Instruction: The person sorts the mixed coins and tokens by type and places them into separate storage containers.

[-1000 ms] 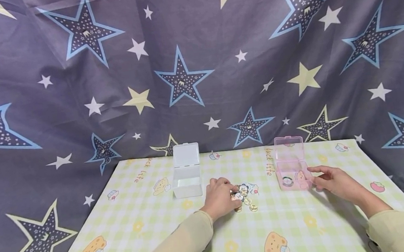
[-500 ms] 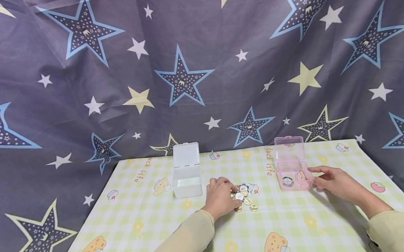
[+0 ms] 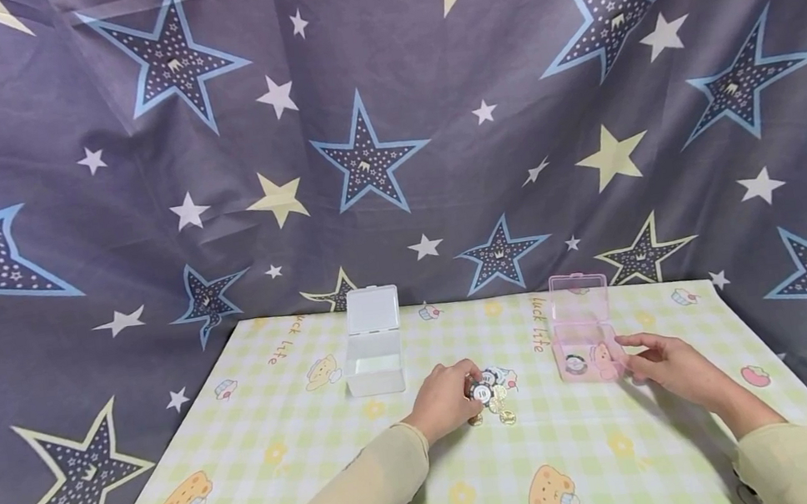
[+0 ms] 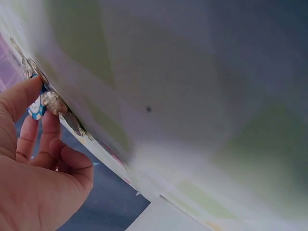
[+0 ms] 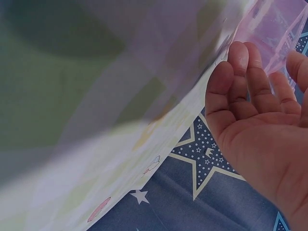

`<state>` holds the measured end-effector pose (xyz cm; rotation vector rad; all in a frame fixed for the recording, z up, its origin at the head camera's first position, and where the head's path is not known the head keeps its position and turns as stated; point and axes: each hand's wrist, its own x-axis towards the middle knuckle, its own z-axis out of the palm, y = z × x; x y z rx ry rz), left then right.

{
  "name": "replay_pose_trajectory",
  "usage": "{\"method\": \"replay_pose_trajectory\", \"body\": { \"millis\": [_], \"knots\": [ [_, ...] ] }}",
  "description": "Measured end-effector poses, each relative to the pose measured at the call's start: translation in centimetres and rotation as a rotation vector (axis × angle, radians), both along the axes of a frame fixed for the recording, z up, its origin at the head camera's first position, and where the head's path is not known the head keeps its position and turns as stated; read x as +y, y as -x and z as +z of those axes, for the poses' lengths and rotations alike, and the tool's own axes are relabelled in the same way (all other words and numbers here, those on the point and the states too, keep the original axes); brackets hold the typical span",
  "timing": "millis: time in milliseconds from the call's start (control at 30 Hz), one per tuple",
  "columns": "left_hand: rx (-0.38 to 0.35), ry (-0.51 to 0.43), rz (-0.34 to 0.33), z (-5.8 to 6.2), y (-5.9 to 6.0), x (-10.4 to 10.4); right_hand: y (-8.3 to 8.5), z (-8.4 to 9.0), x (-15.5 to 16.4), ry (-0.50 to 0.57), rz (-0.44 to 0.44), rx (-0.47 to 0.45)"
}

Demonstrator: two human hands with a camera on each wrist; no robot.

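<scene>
From the head view, your left hand (image 3: 442, 398) pinches a poker chip (image 3: 481, 393) above the coin pile (image 3: 497, 410) — lifted clear for carrying; your right hand (image 3: 665, 367), fingers relaxed, steadies the pink box (image 3: 585, 347). The left wrist view shows fingertips (image 4: 30, 91) gripping the chip; the right wrist view shows fingers (image 5: 240, 72) resting against pink plastic.

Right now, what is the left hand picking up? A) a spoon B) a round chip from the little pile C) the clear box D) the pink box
B: the left hand pinches a round chip above the pile of coins.
</scene>
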<state>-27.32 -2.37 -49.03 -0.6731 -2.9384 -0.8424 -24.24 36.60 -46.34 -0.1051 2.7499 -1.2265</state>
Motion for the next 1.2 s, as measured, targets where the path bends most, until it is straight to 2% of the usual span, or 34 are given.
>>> {"method": "replay_pose_trajectory", "body": {
  "millis": [167, 333, 700, 1200],
  "knots": [
    [-0.014, -0.022, -0.003, -0.2, 0.2, -0.1, 0.0, 0.0, 0.0, 0.0, 0.003, 0.003],
    [-0.061, -0.06, -0.011, 0.0, 0.4, -0.3, -0.1, 0.0, -0.1, 0.009, 0.004, -0.002],
    [-0.163, -0.217, 0.01, 0.6, 0.5, -0.3, -0.1, 0.0, -0.1, 0.014, -0.006, -0.003],
    [-0.163, -0.325, 0.031, 1.6, 0.9, 0.3, -0.1, -0.1, -0.2, 0.026, -0.003, -0.009]
  ]
}}
